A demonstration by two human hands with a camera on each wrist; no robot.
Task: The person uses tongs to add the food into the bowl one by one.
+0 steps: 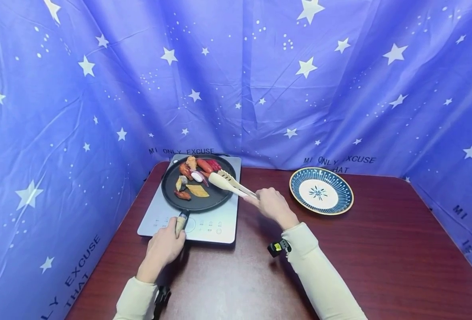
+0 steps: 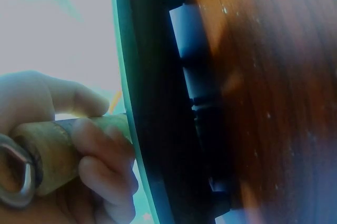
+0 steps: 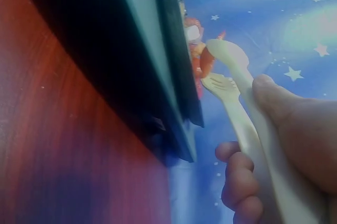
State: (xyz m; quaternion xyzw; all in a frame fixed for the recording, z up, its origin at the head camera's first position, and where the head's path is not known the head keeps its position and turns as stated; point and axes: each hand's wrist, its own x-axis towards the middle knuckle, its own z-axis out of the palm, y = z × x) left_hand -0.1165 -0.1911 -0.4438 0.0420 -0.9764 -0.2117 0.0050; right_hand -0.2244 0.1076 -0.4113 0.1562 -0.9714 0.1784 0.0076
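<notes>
A round black frying pan (image 1: 216, 199) sits on a silver induction cooktop (image 1: 226, 226). My left hand (image 1: 165, 246) grips its wooden handle (image 1: 180, 224), fingers wrapped round it in the left wrist view. My right hand (image 1: 275, 205) holds cream-coloured tongs (image 1: 221, 182), thumb on one arm and fingers round the other. In the right wrist view, the tong tips lie beside a reddish piece (image 3: 207, 64); whether they pinch it I cannot tell. The pan holds a red sausage (image 1: 204, 166), a purple-and-white slice (image 1: 197, 177), a flat yellow piece (image 1: 198, 191) and several other food pieces.
A blue-patterned plate (image 1: 322, 191) with a white middle lies right of the tongs on the dark red wooden table (image 1: 388, 249). Blue star-printed curtains (image 1: 260, 80) enclose the table's back and sides. A dark cable (image 1: 220, 154) runs behind the cooktop.
</notes>
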